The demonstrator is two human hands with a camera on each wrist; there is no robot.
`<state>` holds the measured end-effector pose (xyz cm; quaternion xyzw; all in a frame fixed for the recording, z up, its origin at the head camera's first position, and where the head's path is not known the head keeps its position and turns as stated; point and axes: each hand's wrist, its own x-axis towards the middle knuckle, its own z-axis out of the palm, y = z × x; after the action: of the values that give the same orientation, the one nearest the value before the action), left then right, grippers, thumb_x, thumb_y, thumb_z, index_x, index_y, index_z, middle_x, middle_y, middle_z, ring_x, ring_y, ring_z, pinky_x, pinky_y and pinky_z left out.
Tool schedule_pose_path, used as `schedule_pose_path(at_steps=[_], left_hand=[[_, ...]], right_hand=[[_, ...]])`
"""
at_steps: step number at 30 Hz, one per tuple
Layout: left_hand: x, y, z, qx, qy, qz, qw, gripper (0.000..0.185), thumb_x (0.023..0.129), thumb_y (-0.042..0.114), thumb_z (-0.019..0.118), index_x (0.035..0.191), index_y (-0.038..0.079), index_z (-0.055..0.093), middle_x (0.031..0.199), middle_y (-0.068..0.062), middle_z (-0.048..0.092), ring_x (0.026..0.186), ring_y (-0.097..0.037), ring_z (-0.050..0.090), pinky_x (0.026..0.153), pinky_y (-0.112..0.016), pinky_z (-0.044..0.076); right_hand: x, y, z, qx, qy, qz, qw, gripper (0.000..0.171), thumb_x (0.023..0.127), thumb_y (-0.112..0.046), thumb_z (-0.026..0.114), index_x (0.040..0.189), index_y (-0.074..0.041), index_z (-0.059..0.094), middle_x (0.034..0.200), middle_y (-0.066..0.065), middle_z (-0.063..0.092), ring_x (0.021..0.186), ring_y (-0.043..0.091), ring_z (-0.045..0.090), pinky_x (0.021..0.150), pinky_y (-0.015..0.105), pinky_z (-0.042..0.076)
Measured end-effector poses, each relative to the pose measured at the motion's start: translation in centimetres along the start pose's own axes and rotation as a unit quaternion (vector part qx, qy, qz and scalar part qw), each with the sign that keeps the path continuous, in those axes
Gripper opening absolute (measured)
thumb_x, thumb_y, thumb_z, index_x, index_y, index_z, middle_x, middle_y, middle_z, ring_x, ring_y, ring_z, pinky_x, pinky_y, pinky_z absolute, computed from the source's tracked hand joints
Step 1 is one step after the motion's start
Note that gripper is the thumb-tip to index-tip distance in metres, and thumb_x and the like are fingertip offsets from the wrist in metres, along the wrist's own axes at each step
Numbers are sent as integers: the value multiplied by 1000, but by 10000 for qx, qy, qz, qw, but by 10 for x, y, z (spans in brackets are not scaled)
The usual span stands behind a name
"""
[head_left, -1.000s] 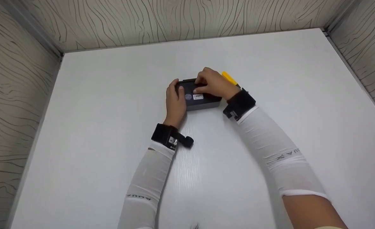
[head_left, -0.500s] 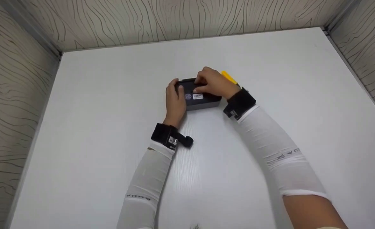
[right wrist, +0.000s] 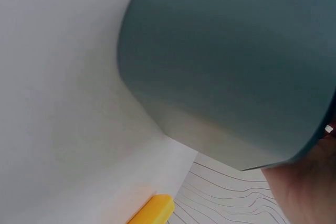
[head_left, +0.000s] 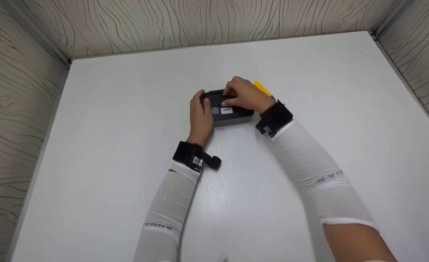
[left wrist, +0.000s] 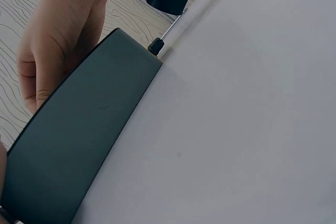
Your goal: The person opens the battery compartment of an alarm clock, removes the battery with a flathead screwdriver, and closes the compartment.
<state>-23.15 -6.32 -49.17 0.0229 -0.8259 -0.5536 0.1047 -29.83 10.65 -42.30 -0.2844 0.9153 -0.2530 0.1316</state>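
Observation:
A dark grey box-shaped device (head_left: 232, 117) lies on the white table with a white barcode label (head_left: 226, 110) and a round pale mark on its upper face. My left hand (head_left: 201, 118) grips its left end, the thumb over the top edge and the fingers along the far left side. Bent over the device, my right hand (head_left: 245, 95) touches the upper face with its thumb and curled fingers (left wrist: 44, 80). Whether these fingers pinch a part is hidden. Beside the right wrist lies a screwdriver with a yellow handle (head_left: 262, 88), its metal shaft (left wrist: 172, 26) visible in the left wrist view.
The white tabletop (head_left: 127, 109) stretches around the device. Wood-patterned panels (head_left: 214, 23) stand along the back and both sides. Both wrists wear black camera straps (head_left: 188, 156). A small red and white spot (right wrist: 329, 128) shows at the device's edge in the right wrist view.

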Motion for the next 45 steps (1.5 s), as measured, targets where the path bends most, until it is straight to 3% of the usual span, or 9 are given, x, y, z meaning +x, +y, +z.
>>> schedule_pose_path(at_steps=[33, 45], left_hand=[[-1, 2, 0, 13, -41, -45, 10000, 43, 110, 17, 39, 150, 1, 38, 150, -18, 42, 143, -25, 38, 117, -32, 30], [-1, 1, -1, -61, -25, -15, 10000, 43, 110, 17, 39, 150, -1, 37, 151, -19, 41, 144, -26, 37, 118, -30, 29]], right_hand=[[4, 1, -4, 34, -88, 49, 9999, 36, 93, -23, 77, 117, 2, 68, 110, 17, 60, 103, 29, 56, 94, 42, 48], [5, 2, -3, 96, 13, -183, 9998, 34, 90, -20, 80, 111, 4, 69, 108, 19, 61, 102, 31, 57, 93, 41, 48]])
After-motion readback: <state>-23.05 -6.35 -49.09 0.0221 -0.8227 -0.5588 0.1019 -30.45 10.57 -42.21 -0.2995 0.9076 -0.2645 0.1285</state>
